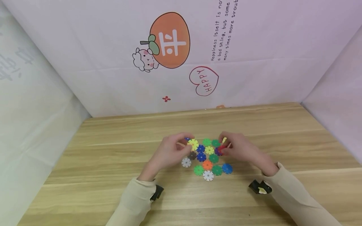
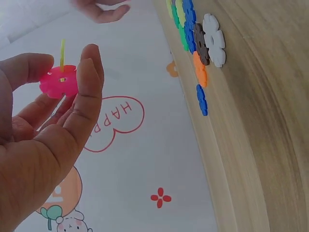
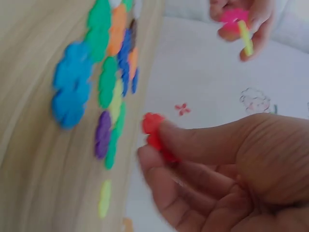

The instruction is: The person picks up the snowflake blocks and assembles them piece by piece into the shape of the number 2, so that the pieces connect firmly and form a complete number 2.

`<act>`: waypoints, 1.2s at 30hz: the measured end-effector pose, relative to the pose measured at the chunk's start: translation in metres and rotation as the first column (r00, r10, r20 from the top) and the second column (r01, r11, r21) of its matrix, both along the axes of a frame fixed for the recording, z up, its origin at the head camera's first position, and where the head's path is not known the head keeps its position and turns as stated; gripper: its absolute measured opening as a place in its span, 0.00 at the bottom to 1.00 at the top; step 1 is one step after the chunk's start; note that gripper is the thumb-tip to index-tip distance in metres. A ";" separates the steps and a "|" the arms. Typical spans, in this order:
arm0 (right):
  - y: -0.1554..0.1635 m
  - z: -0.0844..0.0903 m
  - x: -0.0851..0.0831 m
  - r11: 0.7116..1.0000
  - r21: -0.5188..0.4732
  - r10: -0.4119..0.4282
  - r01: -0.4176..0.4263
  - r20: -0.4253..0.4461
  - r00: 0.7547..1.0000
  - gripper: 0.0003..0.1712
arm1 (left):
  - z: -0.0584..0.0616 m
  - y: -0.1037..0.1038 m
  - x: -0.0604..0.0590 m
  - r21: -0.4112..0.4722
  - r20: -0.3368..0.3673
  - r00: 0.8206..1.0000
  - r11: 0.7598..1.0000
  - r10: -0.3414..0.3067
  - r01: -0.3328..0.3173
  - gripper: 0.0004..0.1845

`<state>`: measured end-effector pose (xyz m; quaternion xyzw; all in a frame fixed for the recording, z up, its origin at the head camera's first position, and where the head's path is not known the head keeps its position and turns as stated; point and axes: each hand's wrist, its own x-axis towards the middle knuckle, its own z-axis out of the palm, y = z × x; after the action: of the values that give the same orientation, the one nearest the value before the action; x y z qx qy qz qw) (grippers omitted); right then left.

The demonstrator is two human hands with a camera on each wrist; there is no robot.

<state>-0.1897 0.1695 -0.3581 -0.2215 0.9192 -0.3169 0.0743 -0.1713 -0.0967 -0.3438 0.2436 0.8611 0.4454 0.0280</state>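
My left hand (image 1: 185, 146) pinches a pink snowflake disc (image 2: 59, 82) between thumb and fingers, with a yellow disc (image 1: 193, 144) slotted across it, held just above the table. My right hand (image 1: 226, 149) pinches a red disc (image 3: 154, 131) at its fingertips, a short way right of the left hand. Between and below the hands lies a flat cluster of coloured discs (image 1: 207, 158): green, blue, orange, white, brown, purple and yellow. The right wrist view is blurred; the left hand with its pink and yellow pair (image 3: 236, 19) shows at the top.
The wooden table (image 1: 113, 157) is walled by white printed sheets at the back (image 1: 181, 78) and on both sides. A loose yellow disc (image 3: 104, 198) lies on the table just beyond my right hand. Black wrist mounts (image 1: 260, 187) sit on both beige sleeves.
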 end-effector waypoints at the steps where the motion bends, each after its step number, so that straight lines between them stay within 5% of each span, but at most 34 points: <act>1: -0.002 0.001 0.001 1.000 -0.024 -0.003 0.002 -0.023 1.000 0.07 | -0.001 0.000 0.000 -0.003 0.000 1.000 1.000 -0.004 0.004 0.16; 7: -0.016 0.007 0.011 0.991 -0.134 -0.009 -0.018 -0.198 0.980 0.05 | -0.004 0.003 0.000 -0.050 -0.013 1.000 0.998 -0.024 0.024 0.15; 12: -0.026 0.006 0.015 0.975 -0.213 0.012 -0.068 -0.252 0.968 0.06 | -0.006 0.005 0.001 -0.061 0.047 0.998 0.997 -0.051 0.054 0.16; 22: -0.034 0.003 0.021 0.943 -0.304 0.057 -0.136 -0.254 0.965 0.07 | -0.009 0.009 0.003 -0.047 0.084 0.992 0.994 -0.098 0.102 0.17; 28: -0.035 0.000 0.022 0.926 -0.332 0.076 -0.178 -0.300 0.951 0.08 | -0.010 0.010 0.002 -0.077 0.021 0.989 0.986 -0.144 0.146 0.18; 36: -0.037 0.002 0.025 0.916 -0.371 0.039 -0.155 -0.303 0.952 0.06 | -0.007 0.011 0.004 -0.051 -0.006 0.994 0.993 -0.108 0.108 0.20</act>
<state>-0.1650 0.1329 -0.3565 -0.3216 0.8261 -0.4537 -0.0908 -0.1671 -0.0853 -0.3503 0.2909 0.8577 0.4203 0.0546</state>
